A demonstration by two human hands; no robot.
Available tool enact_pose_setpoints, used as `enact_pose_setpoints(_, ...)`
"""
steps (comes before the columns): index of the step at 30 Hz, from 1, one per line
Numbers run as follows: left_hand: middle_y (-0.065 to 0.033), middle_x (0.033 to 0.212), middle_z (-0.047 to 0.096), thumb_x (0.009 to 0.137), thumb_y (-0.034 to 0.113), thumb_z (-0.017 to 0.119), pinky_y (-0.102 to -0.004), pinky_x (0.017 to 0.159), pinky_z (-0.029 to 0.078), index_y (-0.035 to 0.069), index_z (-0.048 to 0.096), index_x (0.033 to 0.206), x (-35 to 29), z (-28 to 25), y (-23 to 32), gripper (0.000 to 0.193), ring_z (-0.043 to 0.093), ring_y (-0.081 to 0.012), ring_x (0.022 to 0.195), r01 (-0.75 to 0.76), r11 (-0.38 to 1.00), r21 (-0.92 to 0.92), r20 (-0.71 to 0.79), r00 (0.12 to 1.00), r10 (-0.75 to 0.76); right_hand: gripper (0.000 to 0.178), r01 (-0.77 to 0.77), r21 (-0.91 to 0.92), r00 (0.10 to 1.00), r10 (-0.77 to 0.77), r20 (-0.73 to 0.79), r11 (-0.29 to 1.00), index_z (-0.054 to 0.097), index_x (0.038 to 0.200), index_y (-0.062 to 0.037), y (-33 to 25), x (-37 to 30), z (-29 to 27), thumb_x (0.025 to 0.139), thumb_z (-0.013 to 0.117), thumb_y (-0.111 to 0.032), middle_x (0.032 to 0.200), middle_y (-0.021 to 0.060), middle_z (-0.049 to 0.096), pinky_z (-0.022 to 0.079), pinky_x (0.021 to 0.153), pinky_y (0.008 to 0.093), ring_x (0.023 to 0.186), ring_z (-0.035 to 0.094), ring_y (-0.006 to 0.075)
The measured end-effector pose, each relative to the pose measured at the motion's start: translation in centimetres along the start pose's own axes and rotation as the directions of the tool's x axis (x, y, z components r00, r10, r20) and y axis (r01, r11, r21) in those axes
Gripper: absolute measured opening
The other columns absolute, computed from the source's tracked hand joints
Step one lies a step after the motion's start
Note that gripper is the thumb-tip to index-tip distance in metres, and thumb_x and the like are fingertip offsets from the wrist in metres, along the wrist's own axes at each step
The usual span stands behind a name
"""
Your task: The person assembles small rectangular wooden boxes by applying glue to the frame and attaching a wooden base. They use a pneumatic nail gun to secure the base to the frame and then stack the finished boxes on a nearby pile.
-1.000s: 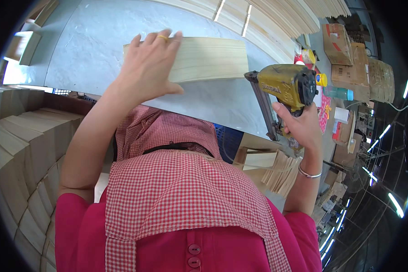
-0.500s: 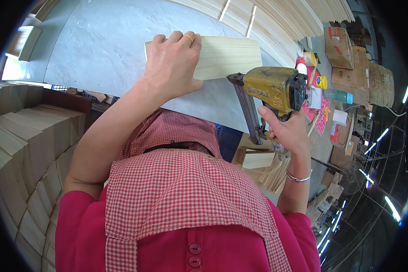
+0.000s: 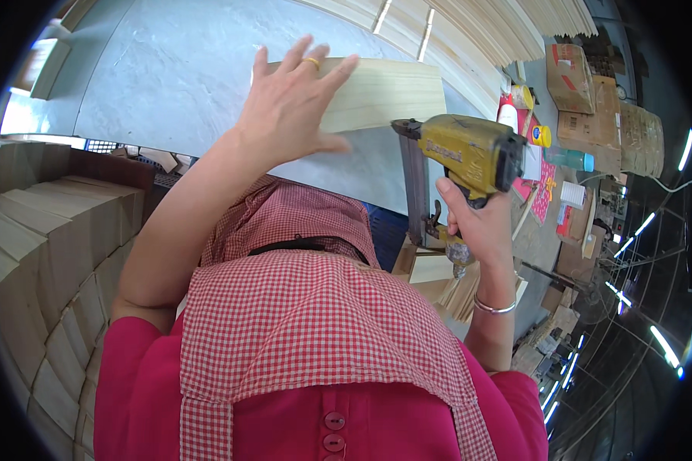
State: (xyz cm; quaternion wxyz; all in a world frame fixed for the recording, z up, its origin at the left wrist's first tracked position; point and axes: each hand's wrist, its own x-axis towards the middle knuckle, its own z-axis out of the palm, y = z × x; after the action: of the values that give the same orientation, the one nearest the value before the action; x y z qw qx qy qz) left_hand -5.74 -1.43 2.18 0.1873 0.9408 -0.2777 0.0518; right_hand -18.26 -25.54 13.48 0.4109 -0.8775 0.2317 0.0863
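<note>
A pale wooden board (image 3: pixel 392 91) lies on the grey marbled tabletop (image 3: pixel 169 69). Over the board's left end my left hand (image 3: pixel 288 111) is spread, fingers apart and the thumb out to the side; whether the palm touches the wood I cannot tell. My right hand (image 3: pixel 480 223) is wrapped round the handle of a yellow pneumatic nail gun (image 3: pixel 465 150), whose dark nose points left, close to the board's lower right corner. The gun's dark magazine slants down toward me. What the fingers behind the handle do is hidden.
Long thin wood strips (image 3: pixel 484 34) are stacked along the table's far side. Many wood blocks (image 3: pixel 46 238) are piled at my left. Cardboard boxes (image 3: pixel 592 115), a teal bottle (image 3: pixel 569 159) and a yellow-lidded jar (image 3: pixel 540 136) stand at the right. A blue crate (image 3: pixel 387 238) shows below the table edge.
My left hand has loosened from the board's left end and spread its fingers. The nail gun has shifted slightly, its magazine now more upright in the picture.
</note>
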Motion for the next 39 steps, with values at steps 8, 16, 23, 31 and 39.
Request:
enact_pose_setpoints(8, -0.0182, 0.161, 0.033, 0.052, 0.020, 0.099, -0.0558, 0.116, 0.040, 0.030, 0.044, 0.155, -5.8, 1.3, -6.8, 0.117, 0.044, -0.0438, 0.139, -0.035, 0.896, -0.442, -0.074, 0.997, 0.003, 0.029, 0.092, -0.064, 0.994, -0.088, 0.059, 0.994, 0.069, 0.105, 0.0028, -2.3, -1.8, 1.3, 0.091, 0.081, -0.020, 0.080, 0.0025, 0.069, 0.051, 0.062, 0.0272, 0.066, 0.063, 0.0113)
enact_pose_setpoints(16, -0.0196, 0.152, 0.045, 0.055, 0.021, 0.097, -0.0520, 0.112, 0.043, 0.033, 0.058, 0.146, -6.0, 3.4, -5.4, 0.100, 0.052, -0.0399, 0.132, -0.061, 0.861, -0.506, -0.218, 0.974, -0.059, 0.038, 0.179, -0.103, 0.952, -0.146, 0.269, 0.979, 0.070, 0.118, 0.0051, -4.8, -2.2, 4.2, 0.090, 0.082, -0.018, 0.105, 0.0120, 0.077, 0.057, 0.084, 0.0317, 0.094, 0.072, 0.0156)
enact_pose_setpoints(23, -0.0228, 0.147, 0.051, 0.056, 0.029, 0.095, -0.0549, 0.117, 0.034, 0.027, 0.062, 0.142, -5.8, 3.7, -5.5, 0.092, 0.056, -0.0365, 0.129, -0.091, 0.881, -0.464, -0.264, 0.964, -0.039, 0.038, 0.189, -0.080, 0.943, -0.158, 0.293, 0.979, 0.070, 0.117, 0.0058, -5.4, -2.1, 5.0, 0.090, 0.081, -0.018, 0.105, 0.0121, 0.077, 0.057, 0.084, 0.0323, 0.094, 0.072, 0.0161)
enact_pose_setpoints(31, -0.0191, 0.147, 0.050, 0.058, 0.031, 0.096, -0.0525, 0.119, 0.033, 0.030, 0.060, 0.144, -6.0, 3.9, -5.6, 0.093, 0.055, -0.0355, 0.130, -0.070, 0.884, -0.463, -0.243, 0.969, -0.051, 0.036, 0.202, -0.185, 0.949, -0.145, 0.281, 0.962, 0.071, 0.112, 0.0052, -5.7, -2.2, 5.2, 0.087, 0.084, -0.019, 0.106, 0.0158, 0.077, 0.057, 0.083, 0.0329, 0.095, 0.074, 0.0204)
enact_pose_setpoints(39, -0.0202, 0.153, 0.045, 0.058, 0.033, 0.097, -0.0552, 0.123, 0.027, 0.014, 0.028, 0.161, -6.7, 4.1, -4.9, 0.125, 0.040, -0.0367, 0.145, 0.014, 0.867, -0.499, -0.233, 0.961, -0.150, 0.035, 0.460, -0.329, 0.881, -0.377, 0.287, 0.825, 0.074, 0.101, 0.0043, -6.7, -0.9, 4.7, 0.082, 0.088, -0.022, 0.097, 0.0167, 0.078, 0.058, 0.076, 0.0337, 0.087, 0.076, 0.0243)
